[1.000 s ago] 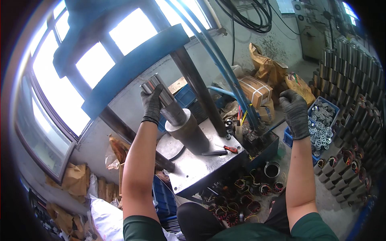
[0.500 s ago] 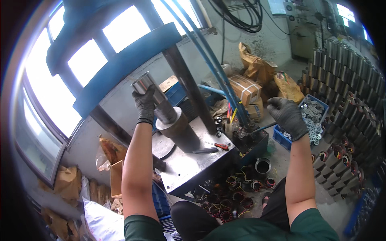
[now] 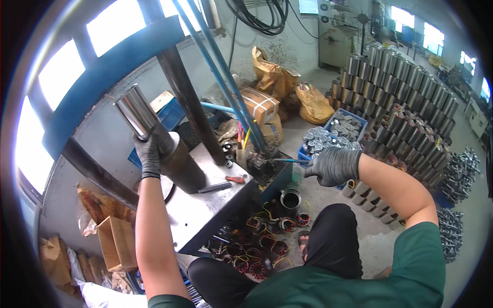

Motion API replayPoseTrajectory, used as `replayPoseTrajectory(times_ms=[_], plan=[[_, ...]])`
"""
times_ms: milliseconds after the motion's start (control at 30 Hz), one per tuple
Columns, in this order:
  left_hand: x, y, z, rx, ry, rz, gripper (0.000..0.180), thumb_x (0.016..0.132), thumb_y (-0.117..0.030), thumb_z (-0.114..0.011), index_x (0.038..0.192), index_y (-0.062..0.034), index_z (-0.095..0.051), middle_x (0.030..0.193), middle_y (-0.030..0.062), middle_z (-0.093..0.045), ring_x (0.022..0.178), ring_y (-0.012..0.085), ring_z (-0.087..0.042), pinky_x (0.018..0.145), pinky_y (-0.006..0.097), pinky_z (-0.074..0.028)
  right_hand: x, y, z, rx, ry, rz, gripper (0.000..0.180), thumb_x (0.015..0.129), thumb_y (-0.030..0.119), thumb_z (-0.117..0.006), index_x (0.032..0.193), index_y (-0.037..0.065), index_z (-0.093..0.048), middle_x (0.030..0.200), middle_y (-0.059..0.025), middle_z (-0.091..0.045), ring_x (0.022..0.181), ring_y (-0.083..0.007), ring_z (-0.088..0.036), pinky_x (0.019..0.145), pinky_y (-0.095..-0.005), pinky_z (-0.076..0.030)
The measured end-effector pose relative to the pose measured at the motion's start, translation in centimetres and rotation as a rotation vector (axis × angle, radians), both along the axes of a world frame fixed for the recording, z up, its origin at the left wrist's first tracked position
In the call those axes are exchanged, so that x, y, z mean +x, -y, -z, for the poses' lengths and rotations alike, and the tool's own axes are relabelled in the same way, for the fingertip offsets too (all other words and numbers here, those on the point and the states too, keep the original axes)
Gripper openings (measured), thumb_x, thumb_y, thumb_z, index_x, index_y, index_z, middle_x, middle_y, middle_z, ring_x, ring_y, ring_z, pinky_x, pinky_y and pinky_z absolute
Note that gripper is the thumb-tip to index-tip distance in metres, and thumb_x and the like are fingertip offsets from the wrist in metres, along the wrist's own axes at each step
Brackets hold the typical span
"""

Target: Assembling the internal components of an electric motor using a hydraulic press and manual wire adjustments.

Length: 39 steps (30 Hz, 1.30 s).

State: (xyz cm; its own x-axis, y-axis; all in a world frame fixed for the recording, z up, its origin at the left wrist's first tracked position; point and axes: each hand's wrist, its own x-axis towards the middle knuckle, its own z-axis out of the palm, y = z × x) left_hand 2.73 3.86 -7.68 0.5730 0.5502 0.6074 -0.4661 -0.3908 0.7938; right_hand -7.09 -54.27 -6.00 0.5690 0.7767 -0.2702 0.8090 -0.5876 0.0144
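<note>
Seated person in a green shirt [image 3: 359, 287] and dark trousers; both hands in dark knit gloves.

Below the left forearm, on the concrete floor – a litter of small wound motor cores [image 3: 262, 246], copper coils with coloured leads, and one short open metal sleeve [image 3: 290, 197].

Under the left arm: a flat grey steel press table [image 3: 205, 210], smooth and scuffed. Beside the wrist on it lay a red-handled screwdriver [image 3: 236, 179] and a dark bar.

Left hand [image 3: 149, 154] was closed around a polished steel cylinder [image 3: 134, 110], bright and round-ended, tilted up to the left, its lower end entering a wider dull-brown tube [image 3: 179, 161] standing on the table.

Right hand [image 3: 334, 165], well apart from the left, was curled narrow over the end of a thin blue-grey lever [image 3: 287, 160] that ran to a dark valve block at the table's edge.

Beyond the right hand: a blue crate [image 3: 354, 119] of ribbed metal discs, then rows of upright steel tubes [image 3: 405, 87], stacked closely.

Behind the left hand – a dark press column, blue hoses [image 3: 215, 66] and a blue frame beam [image 3: 102, 66]. Farther: taped cardboard box [image 3: 259, 105], yellow sacks [image 3: 313, 102], grey wall, bright windows.
</note>
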Motion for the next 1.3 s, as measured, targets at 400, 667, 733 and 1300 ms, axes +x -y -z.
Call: replayPoseTrajectory(times_ms=[400, 667, 733, 1300], plan=[[-1.1, 1.5, -0.1, -0.016, 0.004, 0.05, 0.069, 0.081, -0.018, -0.086, 0.137, -0.0023, -0.048, 0.12, 0.0131, -0.066, 0.106, 0.0225, -0.065, 0.094, 0.035, -0.054, -6.0, 3.2, 7.1, 0.173, -0.039, 0.325, 0.028, 0.083, 0.033, -0.065, 0.093, 0.009, -0.074, 0.085, -0.018, -0.072, 0.083, -0.0389, -0.071, 0.075, -0.0495, -0.056], [-1.1, 2.2, -0.5, -0.007, -0.014, -0.04, 0.074, 0.076, -0.015, -0.087, 0.135, -0.0034, -0.044, 0.11, 0.0121, -0.065, 0.089, 0.0189, -0.065, 0.076, 0.033, -0.056, -5.7, 3.0, 8.0, 0.378, 0.036, 0.359, 0.032, 0.087, 0.038, -0.065, 0.089, 0.007, -0.072, 0.084, -0.0172, -0.07, 0.084, -0.0387, -0.07, 0.075, -0.0501, -0.055], [-1.8, 3.4, -0.9, -0.019, 0.035, 0.024, 0.068, 0.077, -0.011, -0.083, 0.132, -0.0058, -0.043, 0.107, 0.0109, -0.064, 0.085, 0.0179, -0.064, 0.071, 0.034, -0.057, -5.6, 2.9, 8.2, 0.372, 0.046, 0.325, 0.031, 0.086, 0.037, -0.066, 0.087, 0.007, -0.072, 0.084, -0.0175, -0.07, 0.084, -0.0384, -0.069, 0.074, -0.049, -0.056], [-2.5, 3.9, -2.1, 0.015, -0.028, -0.016, 0.083, 0.066, -0.017, -0.092, 0.132, -0.0053, -0.044, 0.121, 0.015, -0.064, 0.109, 0.0262, -0.067, 0.093, 0.036, -0.057, -6.0, 2.5, 7.8, 0.452, 0.107, 0.414, 0.026, 0.082, 0.032, -0.071, 0.078, 0.006, -0.072, 0.077, -0.0183, -0.068, 0.075, -0.0386, -0.069, 0.069, -0.0474, -0.055]])
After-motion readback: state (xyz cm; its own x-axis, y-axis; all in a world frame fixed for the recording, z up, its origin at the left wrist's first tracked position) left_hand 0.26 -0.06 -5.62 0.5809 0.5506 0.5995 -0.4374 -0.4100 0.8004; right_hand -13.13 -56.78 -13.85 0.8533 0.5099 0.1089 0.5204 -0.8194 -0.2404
